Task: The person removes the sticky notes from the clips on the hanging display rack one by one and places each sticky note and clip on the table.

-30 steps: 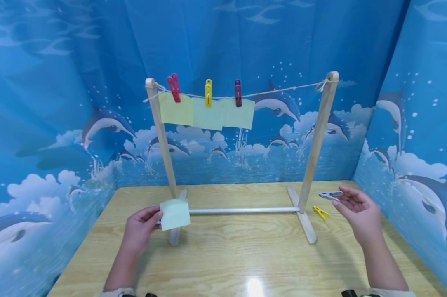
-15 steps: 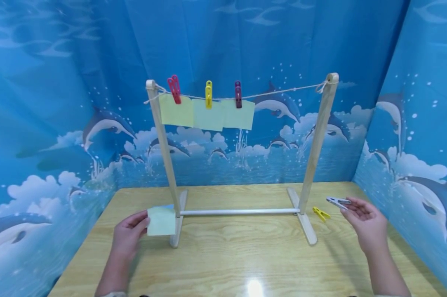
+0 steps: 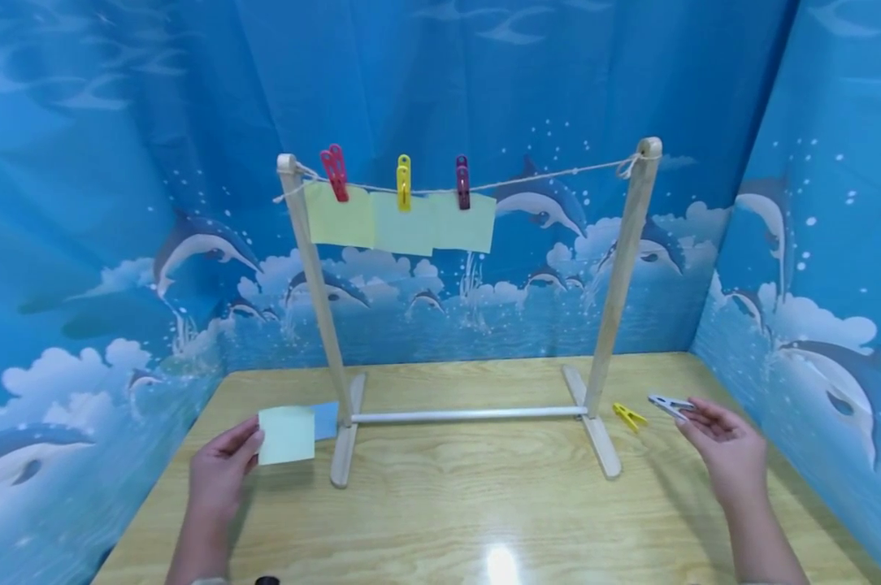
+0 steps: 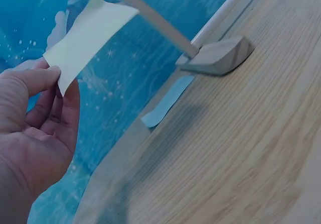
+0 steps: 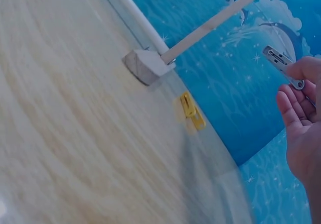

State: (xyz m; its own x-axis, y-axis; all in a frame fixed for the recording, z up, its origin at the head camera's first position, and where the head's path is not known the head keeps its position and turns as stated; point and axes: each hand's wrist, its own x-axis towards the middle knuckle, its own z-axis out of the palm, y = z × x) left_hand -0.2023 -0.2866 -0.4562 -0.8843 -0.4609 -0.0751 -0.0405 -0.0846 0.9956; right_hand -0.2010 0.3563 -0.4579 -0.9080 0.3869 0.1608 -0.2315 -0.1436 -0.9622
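My left hand (image 3: 223,465) pinches a pale green paper square (image 3: 287,435) by its left edge, above the table. Behind that square a blue paper (image 3: 327,420) lies on the table by the stand's left foot; the left wrist view shows it curling a little. In my right hand (image 3: 726,445) a grey-white clothespin (image 3: 669,405) is pinched between thumb and fingers. Just left of it a yellow clothespin (image 3: 629,417) lies on the table. Three paper squares hang from the string, held by a red clothespin (image 3: 335,173), a yellow clothespin (image 3: 404,184) and a dark red clothespin (image 3: 462,183).
A wooden stand has a left post (image 3: 316,284), a right post (image 3: 622,280) and a low white crossbar (image 3: 470,415). A string (image 3: 550,175) runs between the post tops. Blue dolphin-print curtains (image 3: 557,73) enclose the wooden table (image 3: 440,504).
My left hand has moved left and slightly down with the pale green paper, uncovering the blue one. The right hand has shifted a little right and down, still holding the clothespin.
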